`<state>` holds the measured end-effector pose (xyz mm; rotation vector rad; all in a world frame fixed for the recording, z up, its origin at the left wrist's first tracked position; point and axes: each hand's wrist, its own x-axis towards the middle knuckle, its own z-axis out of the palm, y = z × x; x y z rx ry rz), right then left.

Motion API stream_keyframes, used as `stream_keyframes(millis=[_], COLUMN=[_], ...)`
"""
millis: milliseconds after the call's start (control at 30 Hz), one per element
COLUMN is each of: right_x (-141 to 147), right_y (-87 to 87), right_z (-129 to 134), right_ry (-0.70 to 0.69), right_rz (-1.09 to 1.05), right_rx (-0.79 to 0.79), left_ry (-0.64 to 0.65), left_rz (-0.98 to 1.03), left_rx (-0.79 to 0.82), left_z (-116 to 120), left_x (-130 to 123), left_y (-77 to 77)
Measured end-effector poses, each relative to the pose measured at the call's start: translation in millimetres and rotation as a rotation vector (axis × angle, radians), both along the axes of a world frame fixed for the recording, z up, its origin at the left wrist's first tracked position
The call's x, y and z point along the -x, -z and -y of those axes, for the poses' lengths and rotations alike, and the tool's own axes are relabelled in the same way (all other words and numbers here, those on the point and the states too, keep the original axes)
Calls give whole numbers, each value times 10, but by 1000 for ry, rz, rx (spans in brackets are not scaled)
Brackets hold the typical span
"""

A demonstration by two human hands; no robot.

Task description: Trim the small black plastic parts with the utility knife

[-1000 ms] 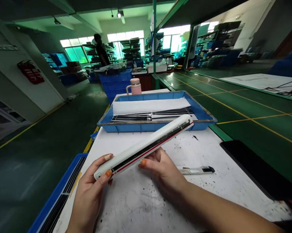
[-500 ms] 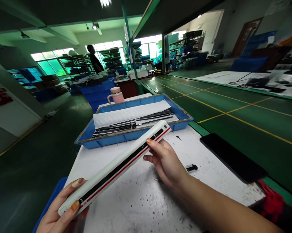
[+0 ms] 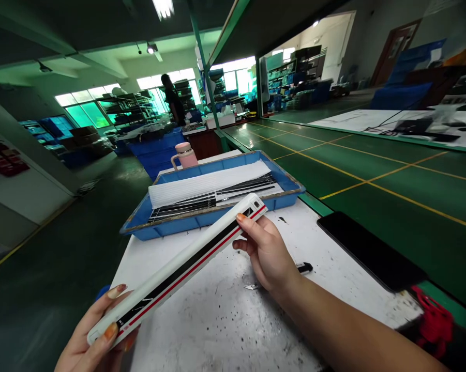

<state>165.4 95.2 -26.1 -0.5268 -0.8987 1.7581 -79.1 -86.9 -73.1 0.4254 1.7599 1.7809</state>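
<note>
A long white bar with a black strip and a red line along its face slants up to the right above the white table. My left hand grips its lower left end, thumb on the face. Near the upper right end, my right hand pinches it between thumb and fingers. Behind the bar, a blue tray holds a white ribbed sheet and several black strips. A knife lies on the table, partly hidden by my right hand.
A black phone rests at the table's right edge, near a red cord. Beyond the tray stands a pink mug. Blue bins and a person are farther back. A green post rises behind the tray.
Both hands and the bar have shifted slightly; my right thumb sits a little nearer the bar's upper end. The distant person has moved to the right in view.
</note>
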Motion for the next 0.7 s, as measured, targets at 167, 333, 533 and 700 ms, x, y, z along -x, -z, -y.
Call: stream_keyframes(millis=[167,333,533,700], right_x=[20,64,112,162], right_y=[39,59,100,113], right_z=[-14,-32,-59,-84], right_ry=[68,136,217,295], right_rz=[42,75,73,45], right_rx=[-22,-50,-8,86], left_ry=[-20,-61,-35,-108], left_rz=[-53,-38,-125,-195], left_rx=[-111,-159,-320,-399], left_z=[34,-32,-127,-132], left_x=[-122,-232,-383,-503], left_y=[21,-84,-146,-188])
